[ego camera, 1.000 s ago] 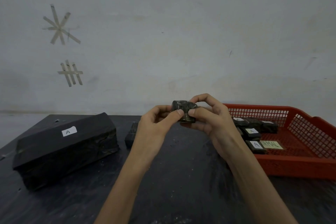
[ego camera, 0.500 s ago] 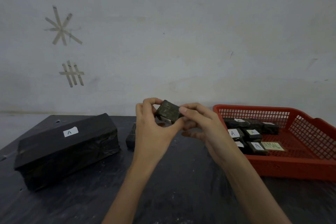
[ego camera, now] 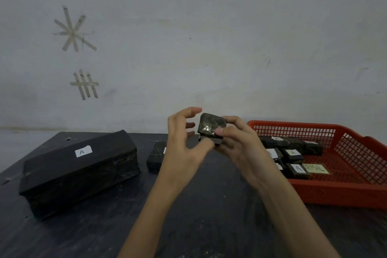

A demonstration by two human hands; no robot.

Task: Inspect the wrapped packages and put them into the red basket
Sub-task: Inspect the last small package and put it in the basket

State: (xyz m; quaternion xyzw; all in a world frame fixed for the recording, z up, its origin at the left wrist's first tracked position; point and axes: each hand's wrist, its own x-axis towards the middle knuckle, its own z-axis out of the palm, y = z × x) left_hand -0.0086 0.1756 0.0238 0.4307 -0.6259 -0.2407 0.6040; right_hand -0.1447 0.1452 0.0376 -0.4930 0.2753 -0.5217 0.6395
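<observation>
Holding a small wrapped package (ego camera: 211, 126) up above the dark surface (ego camera: 188, 220), your right hand (ego camera: 240, 146) pinches it with the thumb on the near face and the fingers curled over its far top edge. Your left hand (ego camera: 181, 146) sits just to the left of it. Its fingers are loosely curved, spread and off the wrapping, and its thumb reaches toward the package's lower edge; I cannot tell whether it touches.

The red basket (ego camera: 356, 188) stands on the right side of the surface. Several dark packages (ego camera: 292, 154) with white "A" labels lie at its left end, beside a yellowish note (ego camera: 317, 168).

Another small package (ego camera: 155, 156) lies on the surface just left of your left hand. Further left sits a large black wrapped block (ego camera: 79, 174) with its own "A" label. Strips of tape (ego camera: 73, 31) mark the wall behind.
</observation>
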